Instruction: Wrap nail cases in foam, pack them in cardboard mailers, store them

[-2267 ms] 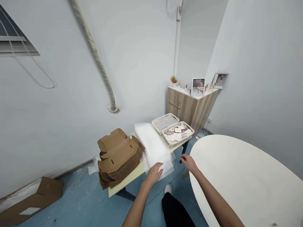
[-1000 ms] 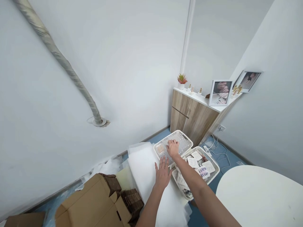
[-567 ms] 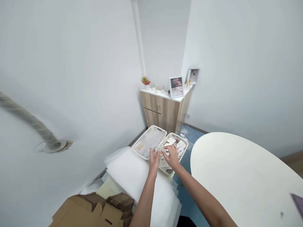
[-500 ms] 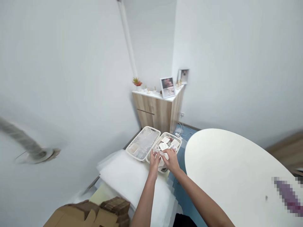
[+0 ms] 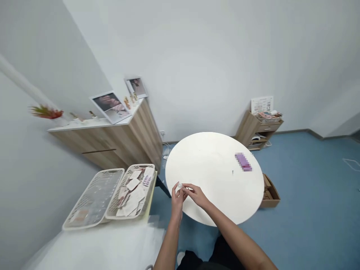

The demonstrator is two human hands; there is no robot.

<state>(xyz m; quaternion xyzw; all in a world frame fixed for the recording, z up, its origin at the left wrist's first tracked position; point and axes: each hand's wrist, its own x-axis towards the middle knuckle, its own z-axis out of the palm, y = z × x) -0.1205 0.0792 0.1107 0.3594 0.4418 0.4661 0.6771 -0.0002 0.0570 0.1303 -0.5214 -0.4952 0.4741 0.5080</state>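
Note:
Both hands meet over the near left edge of a white oval table. My left hand is closed, its fingertips pinching a small clear-and-white item whose kind is too small to make out. My right hand is closed too, with its fingertips against the same item. To their left stands a white plastic basket full of white cards or packets. Beside that is a second white basket with clear plastic pieces in it.
A blurred purple object and a tiny dark item lie on the table. Left of it stands a wooden cabinet with picture frames and a plant. A small shelf unit and a cardboard box are at the right.
My view has swung right. My hands have moved from over the filled basket to the table's edge, still holding the small clear-and-white item.

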